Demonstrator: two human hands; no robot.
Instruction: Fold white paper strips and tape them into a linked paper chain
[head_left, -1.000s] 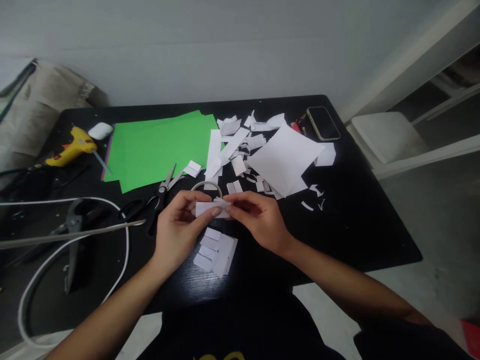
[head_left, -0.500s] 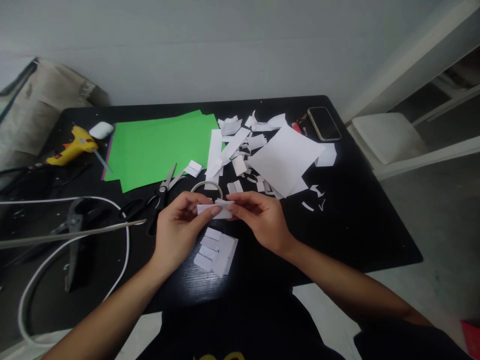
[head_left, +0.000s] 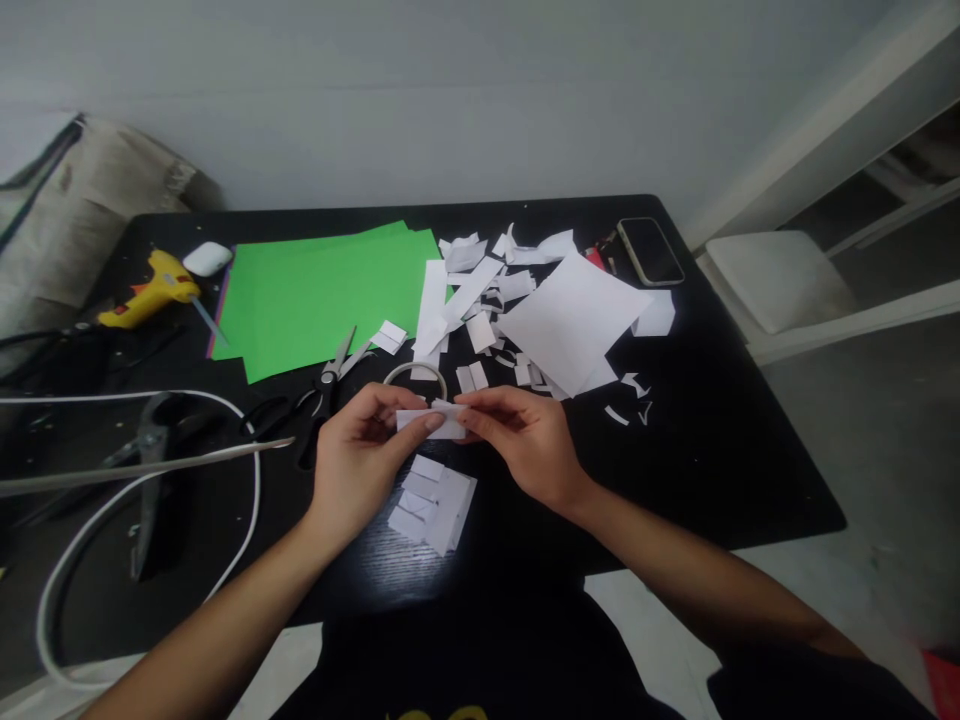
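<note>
Between both hands is a small folded piece of white paper (head_left: 450, 428), held just above the black table. My left hand (head_left: 361, 445) pinches its left end, thumb in front and fingers behind. The right end is pinched between the thumb and fingers of my right hand (head_left: 534, 440). Below them lies a loose stack of small folded paper pieces (head_left: 442, 510). Right behind the hands a roll of tape (head_left: 416, 370) shows only its upper rim. Open-bladed scissors (head_left: 328, 385) rest beside my left hand, their handles toward me.
Green sheets (head_left: 330, 295) cover the back left, near a yellow glue gun (head_left: 157, 290) and a white case (head_left: 207, 259). White scraps and a large white sheet (head_left: 574, 320) lie behind my right hand. A phone (head_left: 649, 250) sits far right. A white cable (head_left: 255, 490) loops at left.
Both hands keep nearly the same pinch on the folded paper. The whole view has shifted very slightly; nothing else has visibly moved.
</note>
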